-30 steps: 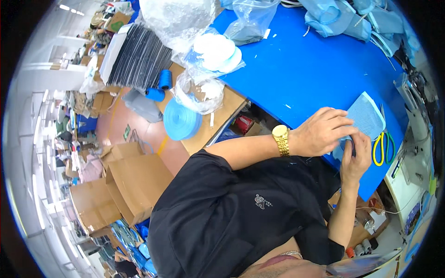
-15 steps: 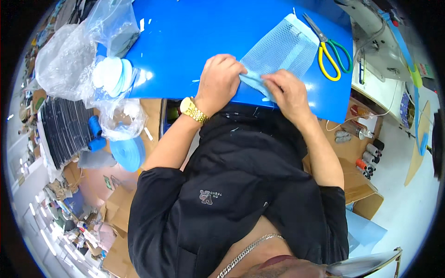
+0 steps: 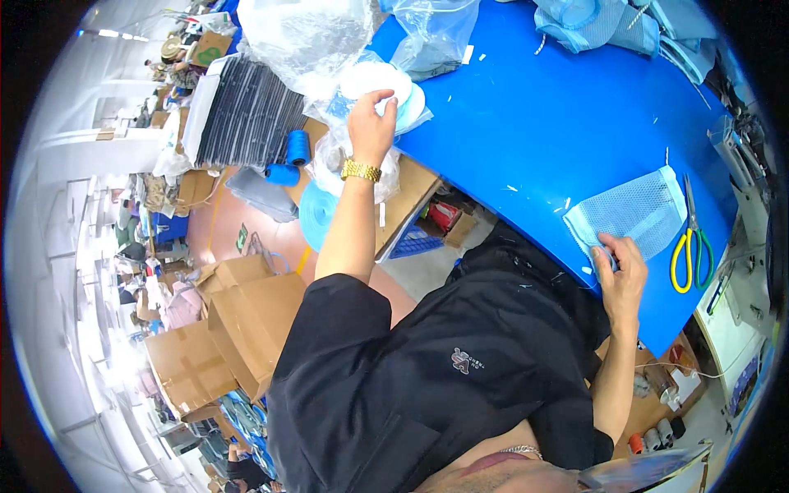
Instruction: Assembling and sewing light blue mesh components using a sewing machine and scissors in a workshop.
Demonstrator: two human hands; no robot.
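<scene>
My left hand (image 3: 372,130) reaches out to a stack of white and pale-blue fabric discs (image 3: 413,105) at the table's left end. Its thumb and forefinger are slightly apart over the white discs, and nothing shows between them. Near the front edge of the table, my right hand (image 3: 622,275) pinches the lower edge of a light-blue mesh bag (image 3: 637,212). The bag lies flat, with a short cord at its far corner. Just right of it are scissors (image 3: 693,238) with one yellow and one green handle.
Clear plastic bags (image 3: 316,49) lie behind the discs. More blue mesh pieces (image 3: 604,25) are heaped at the table's far side. Blue thread spools (image 3: 297,148), a blue tape roll (image 3: 319,215) and cardboard boxes (image 3: 255,320) are at left. Sewing machine parts (image 3: 744,185) stand at right.
My left hand has let go of the mesh bag and moved left to the discs. My right hand still holds the bag's edge. The view has swung left.
</scene>
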